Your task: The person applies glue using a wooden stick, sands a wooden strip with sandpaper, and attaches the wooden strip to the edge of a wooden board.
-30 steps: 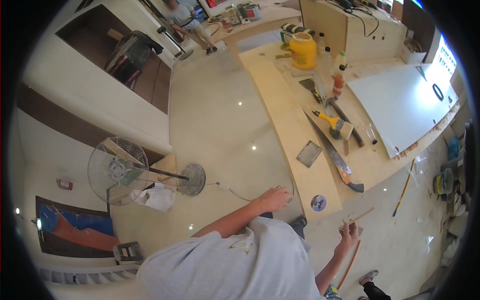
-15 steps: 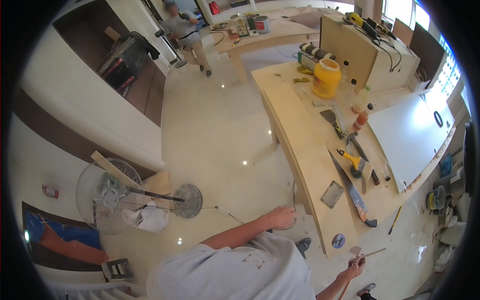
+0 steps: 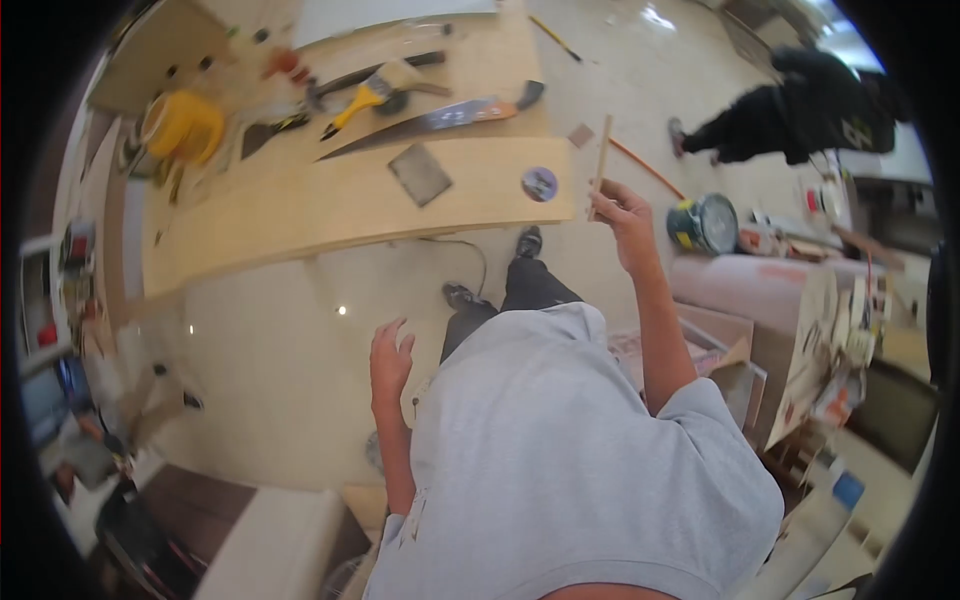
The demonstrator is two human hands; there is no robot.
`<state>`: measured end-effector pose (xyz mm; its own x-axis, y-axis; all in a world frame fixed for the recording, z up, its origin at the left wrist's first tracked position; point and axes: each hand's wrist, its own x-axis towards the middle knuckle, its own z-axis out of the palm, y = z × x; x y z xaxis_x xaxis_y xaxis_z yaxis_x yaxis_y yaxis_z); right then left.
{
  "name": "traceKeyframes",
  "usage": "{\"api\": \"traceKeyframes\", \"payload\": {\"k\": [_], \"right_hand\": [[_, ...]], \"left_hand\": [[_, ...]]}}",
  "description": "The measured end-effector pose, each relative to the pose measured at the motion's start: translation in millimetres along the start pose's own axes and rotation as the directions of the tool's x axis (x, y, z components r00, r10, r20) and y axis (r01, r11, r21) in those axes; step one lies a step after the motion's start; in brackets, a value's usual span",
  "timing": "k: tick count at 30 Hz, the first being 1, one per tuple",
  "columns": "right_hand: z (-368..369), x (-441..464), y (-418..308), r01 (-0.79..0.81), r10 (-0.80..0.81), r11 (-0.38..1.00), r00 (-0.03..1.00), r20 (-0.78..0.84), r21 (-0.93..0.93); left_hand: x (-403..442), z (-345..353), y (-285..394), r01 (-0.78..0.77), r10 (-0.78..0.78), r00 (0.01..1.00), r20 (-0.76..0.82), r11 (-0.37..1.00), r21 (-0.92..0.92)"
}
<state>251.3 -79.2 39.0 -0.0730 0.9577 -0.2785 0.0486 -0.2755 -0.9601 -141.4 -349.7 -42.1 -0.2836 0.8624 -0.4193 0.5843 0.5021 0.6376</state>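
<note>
My right hand (image 3: pixel 625 215) is closed around a thin wooden strip (image 3: pixel 603 150), held upright just past the near right corner of the workbench (image 3: pixel 330 215). Low on the left, my left hand (image 3: pixel 390 362) hangs over the floor with its fingers apart and nothing in it. On the bench by the right hand is a round disc with a picture (image 3: pixel 539 184), and further left a grey rectangular plate (image 3: pixel 420 175). Behind these lie a handsaw (image 3: pixel 430 124), a yellow-handled paintbrush (image 3: pixel 368 97) and a hammer (image 3: pixel 375 70).
A putty knife (image 3: pixel 262 136) and a yellow jar (image 3: pixel 185 127) are on the bench's left part. Right of my arm stands a bucket (image 3: pixel 705 223), near an orange stick (image 3: pixel 648 166). A person in dark clothes (image 3: pixel 800 110) is at the upper right; another is blurred at lower left.
My view has turned right and down, so the bench now lies across the top. The right hand still holds the strip, now upright. The left hand's fingers have spread.
</note>
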Motion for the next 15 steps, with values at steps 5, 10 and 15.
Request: {"api": "traceKeyframes", "payload": {"k": [5,10,15], "right_hand": [[-16.5,-41.3,7.5,-0.041,0.046,0.997,0.996,-0.073,0.065],[-41.6,-51.2,22.5,-0.108,0.112,0.98,0.994,-0.016,0.165],[-45.2,-44.6,20.4,-0.142,0.126,0.956,0.989,0.078,0.258]], "left_hand": [[28.6,-10.8,20.9,-0.172,0.167,0.983,0.08,0.983,0.064],[71.7,-17.2,68.9,-0.246,0.236,0.968,0.086,0.961,0.13],[84.2,-11.5,97.8,-0.267,0.261,0.963,0.064,0.956,0.126]]}}
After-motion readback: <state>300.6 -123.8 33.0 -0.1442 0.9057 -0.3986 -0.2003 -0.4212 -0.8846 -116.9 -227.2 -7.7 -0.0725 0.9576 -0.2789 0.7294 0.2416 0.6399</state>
